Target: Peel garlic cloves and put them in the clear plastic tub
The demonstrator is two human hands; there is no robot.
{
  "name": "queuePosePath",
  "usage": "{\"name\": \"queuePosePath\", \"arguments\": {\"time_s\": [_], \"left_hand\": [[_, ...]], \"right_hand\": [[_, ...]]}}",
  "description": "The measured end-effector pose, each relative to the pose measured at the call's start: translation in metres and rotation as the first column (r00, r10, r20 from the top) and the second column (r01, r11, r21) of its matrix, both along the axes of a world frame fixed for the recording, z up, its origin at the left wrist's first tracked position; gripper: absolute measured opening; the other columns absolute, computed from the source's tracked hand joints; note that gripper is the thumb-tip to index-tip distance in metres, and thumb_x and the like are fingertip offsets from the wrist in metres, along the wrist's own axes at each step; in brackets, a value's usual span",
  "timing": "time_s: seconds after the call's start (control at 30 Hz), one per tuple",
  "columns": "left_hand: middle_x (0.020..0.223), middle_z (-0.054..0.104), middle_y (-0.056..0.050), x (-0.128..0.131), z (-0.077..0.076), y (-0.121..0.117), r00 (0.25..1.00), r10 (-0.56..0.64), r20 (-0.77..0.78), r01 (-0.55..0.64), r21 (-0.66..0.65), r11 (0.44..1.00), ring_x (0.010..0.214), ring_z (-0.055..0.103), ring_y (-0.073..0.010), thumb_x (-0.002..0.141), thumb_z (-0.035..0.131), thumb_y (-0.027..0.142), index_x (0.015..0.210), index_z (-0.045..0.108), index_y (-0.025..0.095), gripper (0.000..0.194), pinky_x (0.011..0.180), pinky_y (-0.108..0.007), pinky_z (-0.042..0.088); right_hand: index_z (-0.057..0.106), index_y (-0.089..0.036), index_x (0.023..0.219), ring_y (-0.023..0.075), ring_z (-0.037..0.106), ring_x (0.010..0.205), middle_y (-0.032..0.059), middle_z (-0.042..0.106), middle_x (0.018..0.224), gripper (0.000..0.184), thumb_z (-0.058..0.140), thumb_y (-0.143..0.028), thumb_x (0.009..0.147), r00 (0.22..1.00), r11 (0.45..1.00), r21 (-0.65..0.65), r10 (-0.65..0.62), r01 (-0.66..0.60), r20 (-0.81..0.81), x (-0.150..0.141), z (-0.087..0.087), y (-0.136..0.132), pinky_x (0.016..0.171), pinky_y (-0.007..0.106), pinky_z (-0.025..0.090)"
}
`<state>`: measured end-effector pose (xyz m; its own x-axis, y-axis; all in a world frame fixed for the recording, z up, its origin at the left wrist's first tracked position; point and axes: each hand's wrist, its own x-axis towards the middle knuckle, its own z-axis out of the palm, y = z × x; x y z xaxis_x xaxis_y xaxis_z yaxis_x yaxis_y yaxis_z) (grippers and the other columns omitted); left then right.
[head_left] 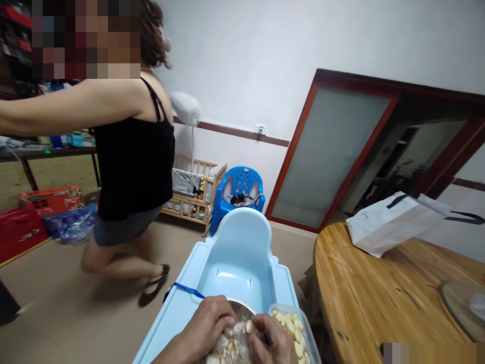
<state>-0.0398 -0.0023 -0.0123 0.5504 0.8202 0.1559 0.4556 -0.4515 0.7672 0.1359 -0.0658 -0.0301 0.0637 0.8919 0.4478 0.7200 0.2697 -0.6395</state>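
Above a metal bowl [242,305], my right hand [275,341] pinches a pale garlic clove [249,326] between thumb and fingers. My left hand [208,323] is close on the other side, its fingers curled and thumb pressed in; anything between them is hidden. Below both hands lie papery garlic skins and cloves [231,346], partly covered by the fingers. Beside my right hand is a clear plastic container [311,339] holding several peeled garlic cloves [296,333]. Bowl and container are at a light-blue child's high chair [242,237].
A round wooden table [352,293] with a white paper bag [397,222] stands at right. Ahead are a blue child's chair [242,187] and a wooden crib [189,205]. On the left a person in a black top [132,167] is mid-stride near red boxes [22,230].
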Motion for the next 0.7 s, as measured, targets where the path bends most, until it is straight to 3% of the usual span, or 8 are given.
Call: {"name": "queuePosePath", "arguments": {"time_s": [0.1, 0.33, 0.43, 0.57, 0.63, 0.7], "left_hand": [[0.077, 0.066, -0.004, 0.000, -0.002, 0.001, 0.999, 0.019, -0.040, -0.017, 0.043, 0.999, 0.076, 0.058, -0.0170, 0.069, 0.052, 0.003, 0.070, 0.069, 0.017, 0.022, 0.069, -0.023, 0.040], [0.079, 0.065, -0.003, 0.000, -0.016, 0.001, 0.985, -0.036, -0.171, 0.056, 0.113, 0.992, 0.080, 0.057, -0.0202, 0.069, 0.052, 0.003, 0.076, 0.067, 0.019, 0.023, 0.072, -0.028, 0.041], [0.085, 0.063, -0.004, 0.000, -0.014, -0.002, 0.989, -0.093, -0.112, 0.109, 0.153, 0.982, 0.084, 0.056, -0.0190, 0.071, 0.048, 0.001, 0.083, 0.067, 0.021, 0.031, 0.073, -0.026, 0.042], [0.088, 0.065, -0.005, 0.003, -0.011, -0.005, 0.989, -0.151, 0.004, 0.147, 0.217, 0.965, 0.086, 0.056, -0.0182, 0.074, 0.047, 0.000, 0.089, 0.067, 0.020, 0.032, 0.074, -0.025, 0.042], [0.083, 0.067, -0.005, 0.005, -0.012, -0.006, 0.986, -0.166, -0.035, 0.169, 0.234, 0.957, 0.082, 0.057, -0.0193, 0.076, 0.050, 0.005, 0.084, 0.068, 0.019, 0.024, 0.074, -0.027, 0.041], [0.079, 0.069, -0.004, 0.007, -0.013, -0.006, 0.976, -0.172, -0.131, 0.198, 0.218, 0.956, 0.078, 0.058, -0.0201, 0.078, 0.053, 0.011, 0.076, 0.068, 0.020, 0.018, 0.072, -0.028, 0.040]], "right_hand": [[0.062, -0.020, 0.070, 0.0186, 0.062, 0.059, 0.0012, 0.066, 0.063, 0.015, 0.052, -0.027, 0.077, 0.998, 0.993, -0.116, -0.020, 0.013, -0.057, 0.004, -0.001, 0.004, 0.058, 0.026, 0.044], [0.065, -0.019, 0.076, 0.0211, 0.064, 0.069, 0.0039, 0.070, 0.070, 0.016, 0.050, -0.021, 0.079, 0.999, 0.962, -0.269, 0.045, -0.036, 0.029, 0.006, 0.001, 0.003, 0.062, 0.027, 0.046], [0.066, -0.022, 0.083, 0.0216, 0.064, 0.078, 0.0045, 0.071, 0.080, 0.017, 0.049, -0.017, 0.081, 0.991, 0.967, -0.253, 0.066, -0.034, 0.118, 0.006, 0.004, 0.000, 0.070, 0.030, 0.046], [0.063, -0.024, 0.085, 0.0210, 0.061, 0.079, 0.0026, 0.068, 0.079, 0.013, 0.053, -0.018, 0.082, 0.945, 0.989, -0.132, 0.112, -0.074, 0.306, 0.008, 0.001, -0.002, 0.071, 0.031, 0.044], [0.063, -0.025, 0.085, 0.0219, 0.059, 0.079, 0.0020, 0.066, 0.081, 0.010, 0.061, -0.020, 0.077, 0.908, 0.992, -0.084, 0.118, -0.092, 0.402, 0.007, -0.004, -0.002, 0.069, 0.032, 0.042], [0.062, -0.026, 0.081, 0.0243, 0.057, 0.080, 0.0022, 0.065, 0.084, 0.019, 0.072, -0.021, 0.066, 0.873, 0.996, -0.065, 0.078, -0.053, 0.481, 0.005, -0.010, -0.002, 0.066, 0.033, 0.040]]}}
